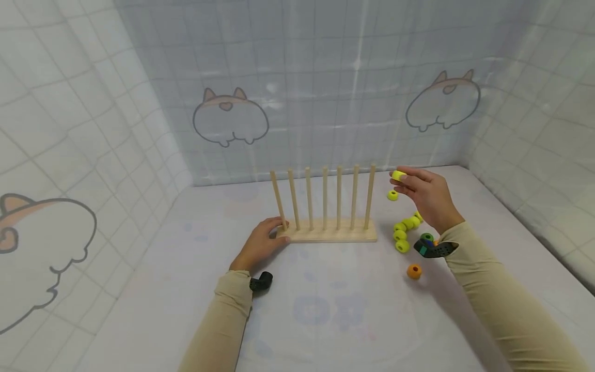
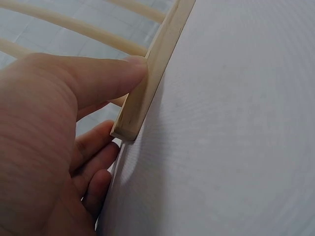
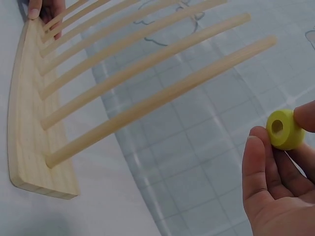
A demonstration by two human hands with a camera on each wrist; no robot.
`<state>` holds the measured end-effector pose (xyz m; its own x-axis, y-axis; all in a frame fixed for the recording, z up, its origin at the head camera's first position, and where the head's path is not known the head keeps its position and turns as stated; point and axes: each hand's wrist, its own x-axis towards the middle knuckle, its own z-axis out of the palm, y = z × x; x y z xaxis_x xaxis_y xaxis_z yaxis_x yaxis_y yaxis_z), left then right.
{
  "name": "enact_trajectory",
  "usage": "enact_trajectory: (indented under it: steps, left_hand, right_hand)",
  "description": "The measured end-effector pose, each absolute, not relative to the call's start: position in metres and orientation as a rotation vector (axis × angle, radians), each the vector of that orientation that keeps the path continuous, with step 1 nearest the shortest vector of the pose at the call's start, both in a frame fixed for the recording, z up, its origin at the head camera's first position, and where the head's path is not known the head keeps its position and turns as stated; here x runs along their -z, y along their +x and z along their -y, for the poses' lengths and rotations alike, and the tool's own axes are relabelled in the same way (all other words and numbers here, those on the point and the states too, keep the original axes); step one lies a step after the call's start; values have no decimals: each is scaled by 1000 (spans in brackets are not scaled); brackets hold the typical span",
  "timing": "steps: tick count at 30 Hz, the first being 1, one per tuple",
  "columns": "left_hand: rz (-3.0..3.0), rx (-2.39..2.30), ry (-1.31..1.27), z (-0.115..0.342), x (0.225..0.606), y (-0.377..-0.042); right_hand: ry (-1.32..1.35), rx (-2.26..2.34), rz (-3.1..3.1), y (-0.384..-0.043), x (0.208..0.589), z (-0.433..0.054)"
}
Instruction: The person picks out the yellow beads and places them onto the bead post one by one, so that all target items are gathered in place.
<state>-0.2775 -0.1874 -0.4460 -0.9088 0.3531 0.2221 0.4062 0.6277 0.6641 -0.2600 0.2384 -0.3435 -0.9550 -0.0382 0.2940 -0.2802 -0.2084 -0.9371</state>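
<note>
A pale wooden peg rack (image 1: pixel 332 236) stands on the table, a row of upright pegs rising from its flat base. My left hand (image 1: pixel 261 243) grips the base's left end; in the left wrist view the thumb (image 2: pixel 110 76) presses the front edge while the other fingers reach behind. To the right of the rack, up near the peg tops, my right hand (image 1: pixel 429 199) pinches a yellow bead (image 3: pixel 285 130) between thumb and fingers. The bead's hole faces the pegs in the right wrist view. Every peg (image 3: pixel 162 101) is bare.
Several yellow beads (image 1: pixel 400 235) lie in a line right of the rack, and a single yellow bead (image 1: pixel 392 195) sits farther back. An orange bead (image 1: pixel 414 271) lies nearer me. A green bead (image 1: pixel 426 237) shows partly behind the right wrist camera (image 1: pixel 434 249).
</note>
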Motion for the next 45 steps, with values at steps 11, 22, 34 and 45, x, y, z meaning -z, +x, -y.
enact_trajectory:
  steps: [11, 22, 34, 45]
  left_hand:
    - [2770, 1167, -654, 189, 448, -281]
    - [2772, 1165, -652, 190, 446, -283]
    - [2731, 1171, -711, 186, 455, -287]
    - [2784, 1143, -619, 188, 449, -278]
  right_hand:
    - [447, -2255, 1911, -261, 328, -238]
    - [495, -2299, 1830, -262, 316, -227]
    - [502, -2240, 1863, -263, 307, -219]
    - [569, -2204, 1865, -265, 300, -209]
